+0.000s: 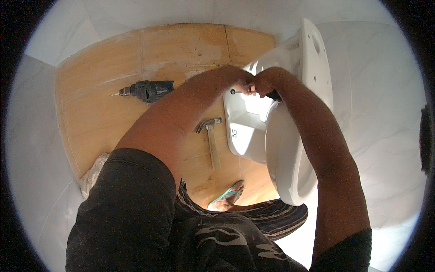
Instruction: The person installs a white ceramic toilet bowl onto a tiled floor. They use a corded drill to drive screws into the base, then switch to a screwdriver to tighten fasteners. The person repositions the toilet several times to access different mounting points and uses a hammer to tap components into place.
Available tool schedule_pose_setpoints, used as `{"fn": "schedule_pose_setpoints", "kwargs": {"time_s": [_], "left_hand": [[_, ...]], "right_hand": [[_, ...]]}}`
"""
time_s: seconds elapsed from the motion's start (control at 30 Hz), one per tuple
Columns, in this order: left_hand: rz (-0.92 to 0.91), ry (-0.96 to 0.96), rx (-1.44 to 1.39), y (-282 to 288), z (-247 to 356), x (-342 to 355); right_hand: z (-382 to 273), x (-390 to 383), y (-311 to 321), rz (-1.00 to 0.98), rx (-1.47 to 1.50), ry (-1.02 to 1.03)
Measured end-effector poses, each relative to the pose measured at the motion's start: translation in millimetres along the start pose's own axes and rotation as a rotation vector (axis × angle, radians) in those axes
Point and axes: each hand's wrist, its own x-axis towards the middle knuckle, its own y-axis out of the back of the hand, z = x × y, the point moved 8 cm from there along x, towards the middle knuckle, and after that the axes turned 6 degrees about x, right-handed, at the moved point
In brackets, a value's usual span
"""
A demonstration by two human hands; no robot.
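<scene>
Nearest is one dark shirt (213, 233) with a pale figure printed across it, and beyond it the left hand (247, 86) and right hand (268, 82) meet over one white toilet (285, 145), tipped with its hollow underside facing left and bearing one small black-and-white label (234, 133), too small to read. One thin, dark-tipped piece (234, 91) juts out beside the left fingers, though glare and overlap mean I cannot tell which hand grips it. Farther down, on tan floor tiles (181, 50), lie one hammer (211, 140) and one drill (149, 90).
</scene>
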Motion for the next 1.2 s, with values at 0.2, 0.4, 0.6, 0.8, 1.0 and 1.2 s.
{"fn": "schedule_pose_setpoints", "kwargs": {"time_s": [0.2, 0.4, 0.6, 0.8, 1.0, 1.2], "left_hand": [[0.115, 0.081, 0.104, -3.5, -38.1, -9.1], [0.316, -0.147, 0.101, -7.4, -28.8, -30.7], [0.391, -0.212, -0.001, -11.7, -42.8, -29.6], [0.353, -0.242, 0.075, -10.8, -33.4, -28.1], [0.365, -0.189, 0.103, -14.3, -32.8, -12.6], [0.365, -0.166, 0.151, -15.7, -48.5, -4.8]], "right_hand": [[-62.5, -59.9, 37.3, 0.401, -0.351, 0.11], [-52.7, -101.7, 44.3, 0.071, 0.039, -0.079], [-42.9, -76.7, 35.5, -0.063, 0.219, -0.194], [-55.6, -75.3, 23.5, -0.187, -0.022, -0.187], [-42.2, -45.4, 14.7, -0.027, -0.381, 0.085], [-66.8, -85.5, 23.0, 0.233, -0.551, 0.039]]}}
